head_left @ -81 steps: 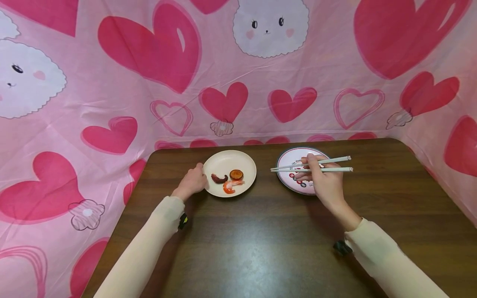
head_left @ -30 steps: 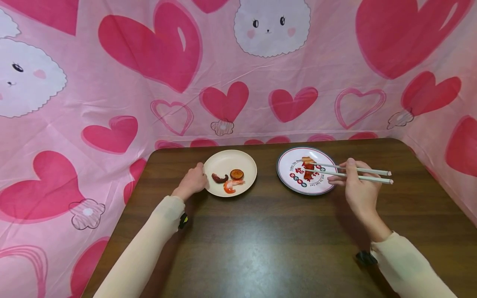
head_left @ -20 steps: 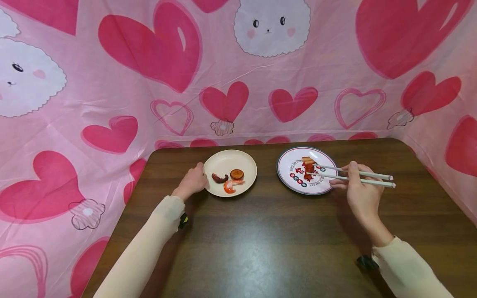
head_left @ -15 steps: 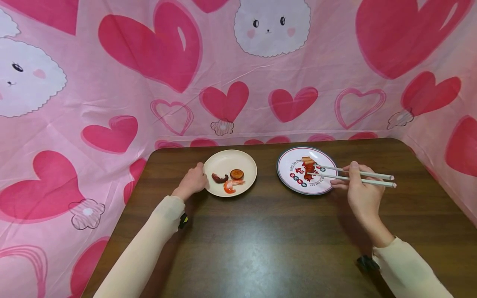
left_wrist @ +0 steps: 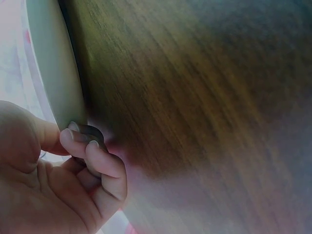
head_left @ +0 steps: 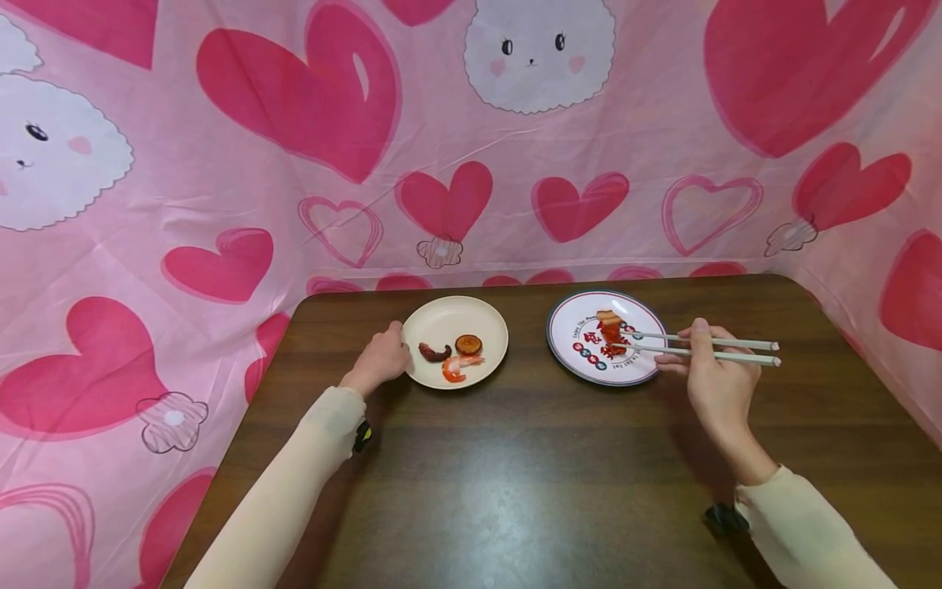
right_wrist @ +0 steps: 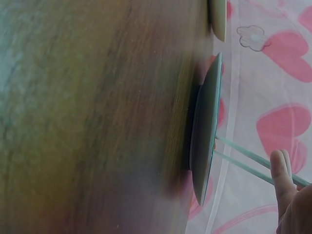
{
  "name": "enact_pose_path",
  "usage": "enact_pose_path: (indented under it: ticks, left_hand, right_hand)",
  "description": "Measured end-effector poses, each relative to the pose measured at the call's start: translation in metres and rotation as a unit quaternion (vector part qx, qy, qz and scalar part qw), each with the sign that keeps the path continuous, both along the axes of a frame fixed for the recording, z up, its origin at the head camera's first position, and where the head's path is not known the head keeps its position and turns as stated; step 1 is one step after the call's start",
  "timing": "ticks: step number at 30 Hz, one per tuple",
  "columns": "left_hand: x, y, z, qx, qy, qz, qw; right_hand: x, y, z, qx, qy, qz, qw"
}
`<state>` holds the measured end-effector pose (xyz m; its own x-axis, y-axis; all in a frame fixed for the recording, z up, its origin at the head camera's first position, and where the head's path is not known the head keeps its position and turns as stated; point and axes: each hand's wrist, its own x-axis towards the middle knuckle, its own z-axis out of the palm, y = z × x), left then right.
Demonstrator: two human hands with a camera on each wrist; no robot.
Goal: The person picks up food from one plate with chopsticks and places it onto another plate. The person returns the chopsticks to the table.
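My left hand [head_left: 379,358] pinches the left rim of a cream plate [head_left: 452,307]; in the left wrist view the thumb and curled fingers [left_wrist: 109,168] meet at that rim. On this plate lie a dark curled tentacle piece [head_left: 434,353], a round brown slice [head_left: 468,344] and an orange shrimp [head_left: 456,370]. My right hand [head_left: 721,376] holds a pair of pale green chopsticks [head_left: 728,357], pointing left. Their slightly spread tips are at a reddish-brown strip of meat [head_left: 610,321] on a white printed plate [head_left: 570,315]. In the right wrist view, that plate's raised edge hides the food.
Both plates stand near the far edge of a dark wooden table [head_left: 471,474], with a gap between them. A pink heart-patterned cloth [head_left: 508,147] hangs behind and on both sides. A dark wrist device [head_left: 724,519] shows under the right sleeve.
My right hand has moved right, from over the printed plate to beside it, uncovering the meat. The chopstick tips now reach the meat and have shifted slightly. My left hand stays put.
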<state>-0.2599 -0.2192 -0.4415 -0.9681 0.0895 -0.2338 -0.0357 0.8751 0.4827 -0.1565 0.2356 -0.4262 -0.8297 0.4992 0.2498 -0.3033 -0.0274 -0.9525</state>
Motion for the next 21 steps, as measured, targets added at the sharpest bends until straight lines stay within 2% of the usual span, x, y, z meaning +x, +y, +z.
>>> enact_pose_path:
  ticks: [10, 21]
  left_hand:
    - [-0.0010, -0.0004, -0.0012, 0.013, 0.000, -0.002, 0.9999]
    - [0.0003, -0.0001, 0.0004, 0.008, -0.002, -0.003, 1.0000]
  right_hand:
    - [-0.0051, 0.0050, -0.0003, -0.020, -0.024, -0.003, 1.000]
    - [-0.0069, 0.0087, -0.0023, -0.041, -0.037, -0.006, 0.998]
